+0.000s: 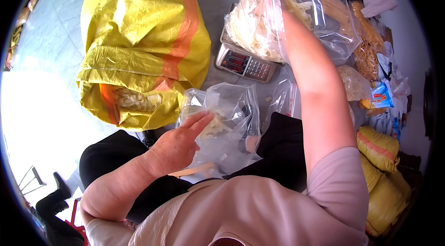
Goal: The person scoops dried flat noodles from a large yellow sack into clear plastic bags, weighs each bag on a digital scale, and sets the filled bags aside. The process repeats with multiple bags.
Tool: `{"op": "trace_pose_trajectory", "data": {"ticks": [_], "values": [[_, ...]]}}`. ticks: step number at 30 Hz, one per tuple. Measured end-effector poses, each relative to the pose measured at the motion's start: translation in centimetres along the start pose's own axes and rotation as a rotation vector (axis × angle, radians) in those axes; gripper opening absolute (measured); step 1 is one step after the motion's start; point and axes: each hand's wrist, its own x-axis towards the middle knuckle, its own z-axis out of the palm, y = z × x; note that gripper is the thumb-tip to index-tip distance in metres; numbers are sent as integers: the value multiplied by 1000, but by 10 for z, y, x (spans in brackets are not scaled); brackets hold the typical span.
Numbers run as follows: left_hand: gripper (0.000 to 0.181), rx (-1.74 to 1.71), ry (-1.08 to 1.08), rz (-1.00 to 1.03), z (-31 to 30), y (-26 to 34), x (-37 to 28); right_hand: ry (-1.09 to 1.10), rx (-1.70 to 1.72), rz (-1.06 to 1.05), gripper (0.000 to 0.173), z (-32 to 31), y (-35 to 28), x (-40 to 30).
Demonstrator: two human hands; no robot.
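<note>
My right hand [263,2] reaches up and right, seen blurrily through clear plastic at a bag of pale, flat dried noodle-like strips [252,30]. Whether its fingers grip any strips is hidden by glare on the plastic. The bag rests on a digital weighing scale [245,63] with a lit red display and a keypad. My left hand [175,147] is raised before my lap, index and middle fingers stretched out, nothing visible in it. Its fingertips overlap the near side of another clear plastic bag [240,107], which holds a few pale pieces.
A large yellow woven sack [139,13] with an orange stripe stands left, its mouth showing pale strips [137,100]. Along the right are bagged brown dried strips [365,51], a blue packet [380,94] and smaller yellow sacks [377,147]. Another person's dark-clothed leg [52,204] is lower left.
</note>
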Motion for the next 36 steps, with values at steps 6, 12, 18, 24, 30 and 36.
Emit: {"op": "trace_pose_trajectory", "data": {"ticks": [6, 12, 18, 24, 30, 36], "values": [[71, -7, 0, -39, -4, 3, 2, 71, -142, -17, 41, -55, 0, -6], [72, -22, 18, -35, -4, 2, 1, 79, 327, -77, 26, -111, 8, -30], [76, -37, 63, -32, -1, -4, 6, 260, 610, -107, 23, -142, 29, -73], [82, -27, 96, -28, 3, -8, 8, 407, 701, -136, 27, -168, 34, -126], [83, -9, 103, -11, 4, -12, 11, 401, 753, -147, 27, -176, 32, -143], [80, -55, 118, 31, 8, -13, 15, 64, 593, -30, 23, -114, 27, -127]]}}
